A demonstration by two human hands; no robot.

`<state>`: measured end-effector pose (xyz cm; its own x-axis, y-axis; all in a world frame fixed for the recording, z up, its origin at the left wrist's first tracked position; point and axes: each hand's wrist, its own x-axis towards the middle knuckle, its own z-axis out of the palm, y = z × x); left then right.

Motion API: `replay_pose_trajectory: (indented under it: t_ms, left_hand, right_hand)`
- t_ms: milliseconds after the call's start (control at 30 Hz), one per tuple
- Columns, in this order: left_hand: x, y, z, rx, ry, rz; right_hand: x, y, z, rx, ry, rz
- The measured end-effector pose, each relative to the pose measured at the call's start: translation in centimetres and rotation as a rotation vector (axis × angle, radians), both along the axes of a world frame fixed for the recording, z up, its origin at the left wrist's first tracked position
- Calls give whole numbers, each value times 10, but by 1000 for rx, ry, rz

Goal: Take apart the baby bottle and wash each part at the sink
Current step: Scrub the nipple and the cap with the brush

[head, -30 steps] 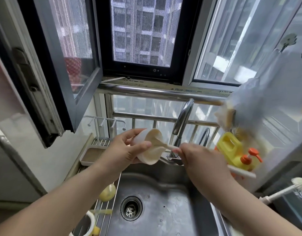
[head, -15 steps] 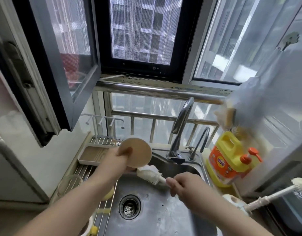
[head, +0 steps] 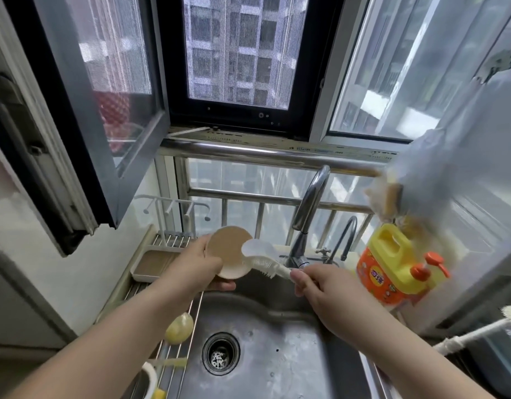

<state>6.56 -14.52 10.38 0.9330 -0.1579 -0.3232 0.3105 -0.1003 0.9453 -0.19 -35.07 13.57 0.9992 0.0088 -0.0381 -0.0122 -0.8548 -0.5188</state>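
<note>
Above the sink point(head: 291, 341), the left hand point(head: 191, 272) grips a beige bottle part point(head: 227, 254) by its rim while the right hand point(head: 320, 289) clasps a brush point(head: 260, 260) against its flat face; the part looks light, rigid, likely slippery wet.

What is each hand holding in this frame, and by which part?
The left hand grips the beige bottle cap by its side wall, flat top facing the camera. The right hand pinches the white bottle brush by its handle, just behind the bristles.
</note>
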Motion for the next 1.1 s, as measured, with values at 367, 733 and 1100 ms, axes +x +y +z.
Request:
replay_pose_trajectory:
  t_ms: [367,733,1100]
  left_hand:
    - [-6,9,13,-537,228,-164]
    - [-2,7,15,-381,108,-315]
    - [-7,0,0,-348,-212,-140]
  right_hand:
    - [4,3,14,-223,-72,78]
    - [20,12,22,-666,-423,257]
    - [4,27,2,586,624,79]
